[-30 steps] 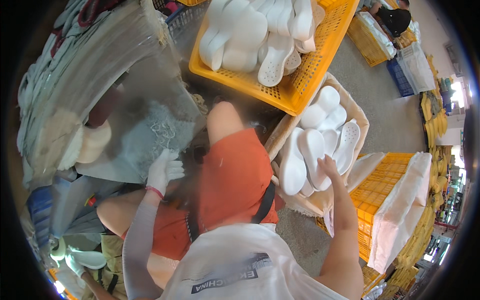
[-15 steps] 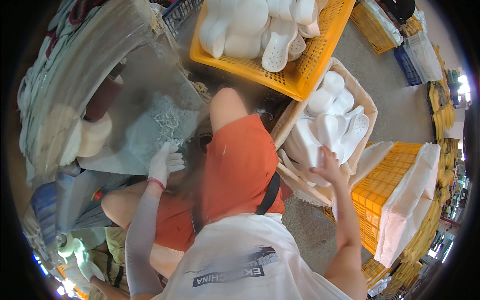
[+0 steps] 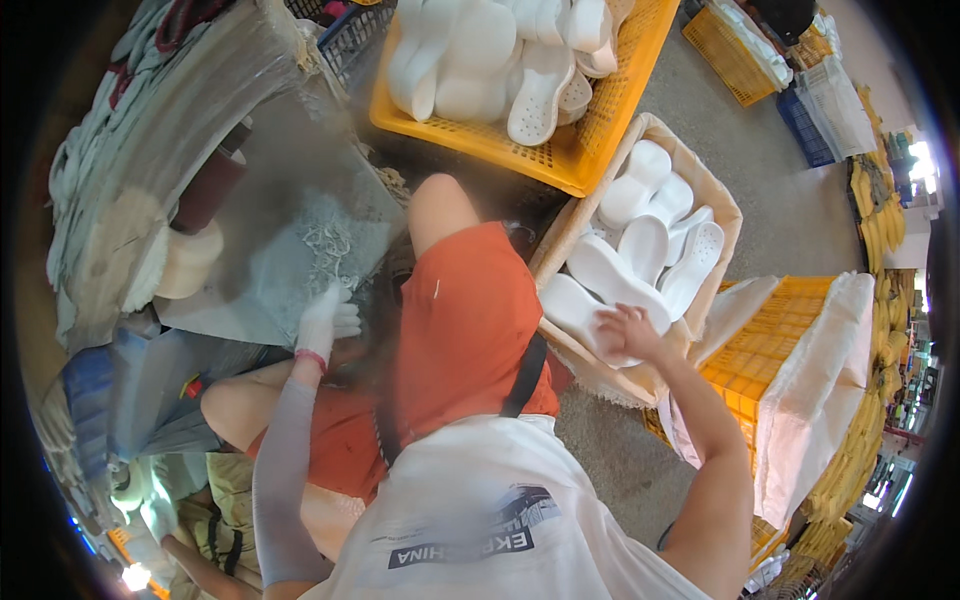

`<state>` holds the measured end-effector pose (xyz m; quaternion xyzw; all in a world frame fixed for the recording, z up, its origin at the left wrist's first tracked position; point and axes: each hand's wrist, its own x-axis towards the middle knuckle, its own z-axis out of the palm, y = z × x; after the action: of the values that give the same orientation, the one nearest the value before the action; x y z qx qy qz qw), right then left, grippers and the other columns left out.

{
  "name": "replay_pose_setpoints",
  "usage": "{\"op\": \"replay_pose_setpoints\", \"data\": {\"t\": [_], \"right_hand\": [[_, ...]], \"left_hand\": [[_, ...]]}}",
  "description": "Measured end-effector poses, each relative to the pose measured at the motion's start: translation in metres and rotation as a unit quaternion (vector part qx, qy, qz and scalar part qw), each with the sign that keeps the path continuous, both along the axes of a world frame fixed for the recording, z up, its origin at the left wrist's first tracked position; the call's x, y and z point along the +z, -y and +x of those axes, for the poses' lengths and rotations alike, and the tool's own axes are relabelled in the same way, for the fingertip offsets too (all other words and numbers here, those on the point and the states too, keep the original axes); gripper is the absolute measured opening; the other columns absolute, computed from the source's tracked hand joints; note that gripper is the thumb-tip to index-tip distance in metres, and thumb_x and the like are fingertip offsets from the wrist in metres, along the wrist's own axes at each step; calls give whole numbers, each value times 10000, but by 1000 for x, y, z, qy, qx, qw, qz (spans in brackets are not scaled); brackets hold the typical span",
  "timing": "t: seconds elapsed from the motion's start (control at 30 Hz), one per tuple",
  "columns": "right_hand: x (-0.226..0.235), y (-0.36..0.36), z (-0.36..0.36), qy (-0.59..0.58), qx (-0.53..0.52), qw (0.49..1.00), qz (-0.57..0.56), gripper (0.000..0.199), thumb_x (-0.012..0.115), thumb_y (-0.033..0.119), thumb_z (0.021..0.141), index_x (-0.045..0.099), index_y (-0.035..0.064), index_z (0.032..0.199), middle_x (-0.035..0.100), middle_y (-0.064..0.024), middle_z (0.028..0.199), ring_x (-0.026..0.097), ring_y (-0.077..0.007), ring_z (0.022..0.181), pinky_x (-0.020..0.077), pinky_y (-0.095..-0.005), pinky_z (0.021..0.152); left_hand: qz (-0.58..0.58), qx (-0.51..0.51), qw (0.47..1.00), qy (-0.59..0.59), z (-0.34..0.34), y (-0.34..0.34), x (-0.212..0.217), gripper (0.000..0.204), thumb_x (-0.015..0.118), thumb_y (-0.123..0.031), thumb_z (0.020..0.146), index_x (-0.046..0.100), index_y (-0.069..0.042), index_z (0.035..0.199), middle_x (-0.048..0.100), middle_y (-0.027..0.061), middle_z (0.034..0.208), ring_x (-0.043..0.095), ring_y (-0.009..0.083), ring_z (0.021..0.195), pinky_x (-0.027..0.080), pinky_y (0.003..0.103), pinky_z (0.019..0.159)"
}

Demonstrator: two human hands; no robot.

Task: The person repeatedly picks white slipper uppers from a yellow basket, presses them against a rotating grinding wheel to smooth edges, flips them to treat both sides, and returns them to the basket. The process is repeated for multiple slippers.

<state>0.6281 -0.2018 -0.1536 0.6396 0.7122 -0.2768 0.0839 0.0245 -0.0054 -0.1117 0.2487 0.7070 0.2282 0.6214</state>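
My right hand [image 3: 632, 335] is bare, its fingers apart and bent over the near end of the cloth-lined basket [image 3: 728, 190] on my right. The fingertips rest at or just above the white foam shoe soles [image 3: 617, 270] inside; contact is hard to tell. Some soles there have small holes at one end. On the other side, my left hand [image 3: 325, 318] wears a white glove with a red band at the wrist. Its fingers are stretched and hold nothing visible. White shavings [image 3: 328, 245] lie on a grey sheet just beyond it.
A yellow crate [image 3: 572, 172] full of white soles stands ahead of my knee. To the left is a dusty machine housing with a dark red roller [image 3: 208, 190] and a pale wheel [image 3: 190, 258]. Another yellow crate [image 3: 770, 325] stands right. Someone's forearm [image 3: 205, 565] shows lower left.
My right hand has drawn slightly left within the basket, and the soles under it lie flatter and more spread. The view has shifted a little. My left hand stays by the shavings.
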Motion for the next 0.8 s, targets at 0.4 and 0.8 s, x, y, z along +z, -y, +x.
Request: {"op": "replay_pose_setpoints", "data": {"t": [0.4, 0.8], "right_hand": [[-29, 16, -74, 227, -80, 968, 77, 1039, 934, 376, 616, 449, 37, 1470, 435, -165, 1525, 417, -401, 1383, 307, -705, 1090], [144, -11, 76, -274, -378, 884, 7, 899, 864, 257, 719, 500, 65, 1518, 637, -108, 1222, 578, -212, 1192, 462, -354, 1043]], "left_hand": [[64, -5, 998, 4, -2, 2, 1, 559, 606, -551, 995, 663, -23, 1171, 694, 111, 921, 690, 222, 756, 597, 361, 708], [30, -104, 994, -27, 6, 11, -1, 539, 624, -552, 980, 653, -44, 1157, 667, 70, 899, 659, 174, 723, 577, 332, 685]]}}
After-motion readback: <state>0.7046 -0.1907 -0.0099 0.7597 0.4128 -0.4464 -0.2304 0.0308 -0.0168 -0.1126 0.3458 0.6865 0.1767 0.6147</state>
